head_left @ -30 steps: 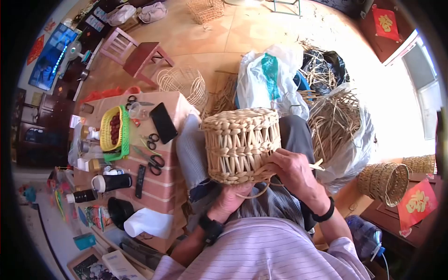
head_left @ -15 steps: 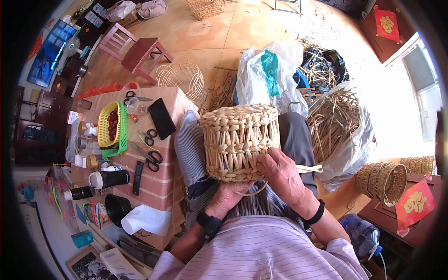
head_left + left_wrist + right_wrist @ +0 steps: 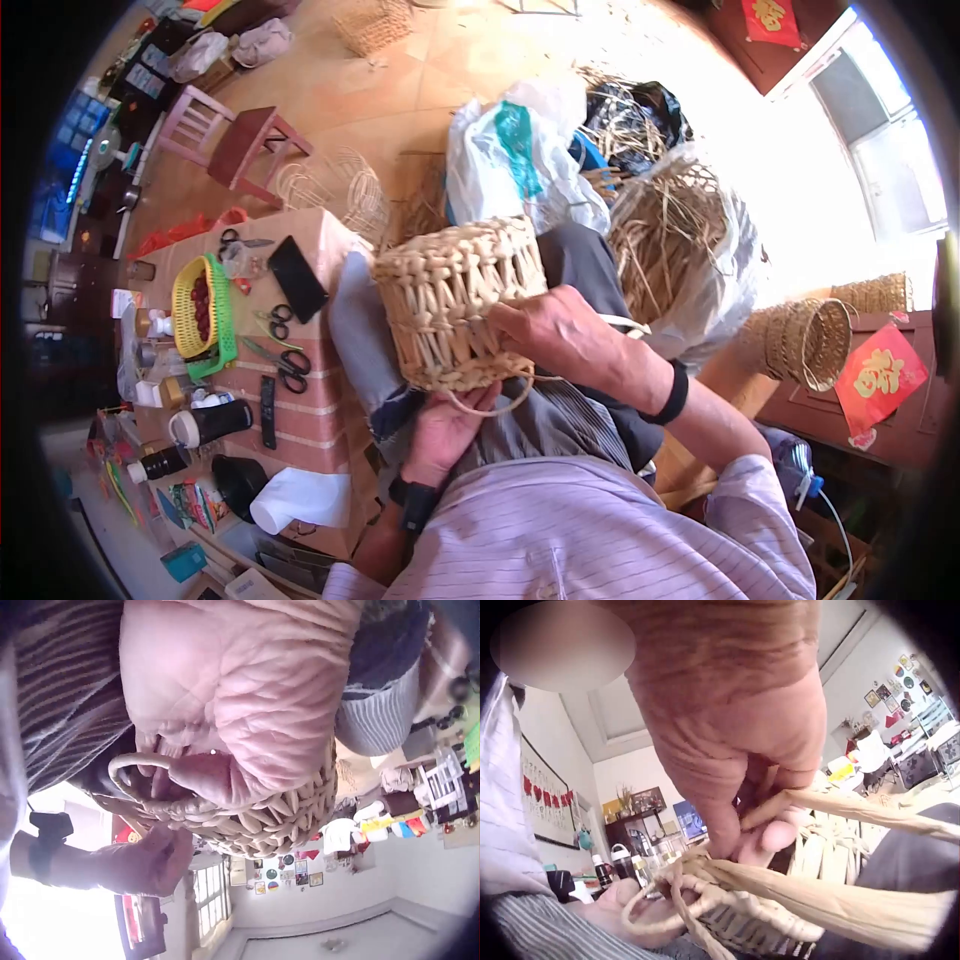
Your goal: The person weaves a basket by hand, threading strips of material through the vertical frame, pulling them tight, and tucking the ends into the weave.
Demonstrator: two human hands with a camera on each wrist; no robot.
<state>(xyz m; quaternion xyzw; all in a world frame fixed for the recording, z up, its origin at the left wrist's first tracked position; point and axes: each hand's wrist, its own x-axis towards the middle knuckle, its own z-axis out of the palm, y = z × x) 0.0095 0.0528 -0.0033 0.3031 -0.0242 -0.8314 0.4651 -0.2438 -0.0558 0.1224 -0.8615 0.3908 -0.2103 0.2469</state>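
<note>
A woven straw basket (image 3: 455, 290) with an openwork side sits on the person's lap, tilted a little. The left hand (image 3: 450, 430) grips its near rim from below, and in the left wrist view the thumb (image 3: 202, 776) lies along that rim. Over the basket's right side, the right hand (image 3: 575, 340) pinches a flat straw strand (image 3: 885, 814) between curled fingers. Its tail (image 3: 630, 322) sticks out to the right. A loose straw loop (image 3: 490, 413) hangs below the rim near the left hand. A second, wider strand (image 3: 840, 900) crosses below the right hand in the right wrist view.
Left is a cloth-covered table (image 3: 325, 400) with scissors (image 3: 290, 368), a phone (image 3: 298, 280) and a yellow basket (image 3: 188, 310). Ahead stand a white plastic bag (image 3: 490, 150) and bagged dry straw (image 3: 660, 250). Finished baskets (image 3: 805, 345) stand at right.
The head view has swung right, shifting the scene left. The right hand has gone from the near rim up onto the basket's side. The basket leans more, and the straw loop below shows wider.
</note>
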